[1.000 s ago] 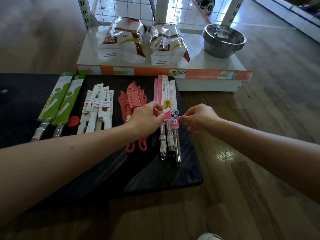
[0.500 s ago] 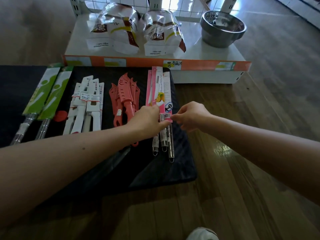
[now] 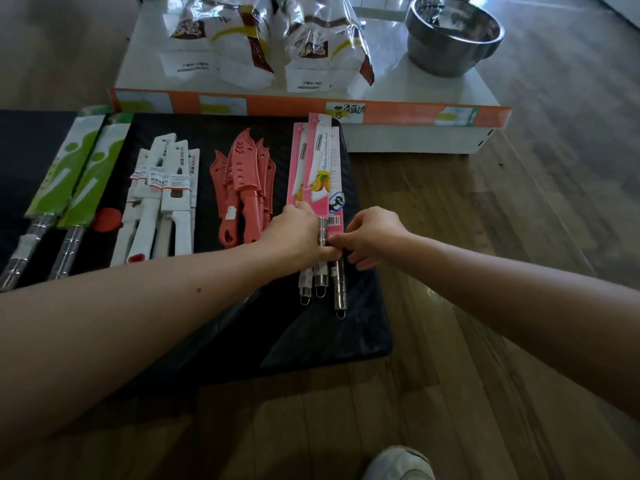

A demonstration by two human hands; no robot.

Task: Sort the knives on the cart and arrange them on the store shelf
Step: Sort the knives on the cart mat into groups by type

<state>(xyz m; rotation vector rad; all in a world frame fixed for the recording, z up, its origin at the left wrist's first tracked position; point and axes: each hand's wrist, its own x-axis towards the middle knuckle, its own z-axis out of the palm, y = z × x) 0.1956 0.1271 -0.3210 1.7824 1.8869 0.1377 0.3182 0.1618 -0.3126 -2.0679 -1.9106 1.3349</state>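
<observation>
Both hands (image 3: 332,237) now closed around pink-carded knives (image 3: 317,174).

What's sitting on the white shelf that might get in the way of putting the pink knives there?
Two bagged packages fill the left and middle of the shelf, and a steel bowl stands at the right. Only the front strip looks bare. Nothing lies between the pink-carded knives and the shelf.

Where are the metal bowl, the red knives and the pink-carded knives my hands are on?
metal bowl (image 3: 450,46): head view, on its outer wall near the rim.
red knives (image 3: 244,181): head view, on the blade cover of the middle knife.
pink-carded knives (image 3: 320,161): head view, on the pink backing card above the hands.
</observation>
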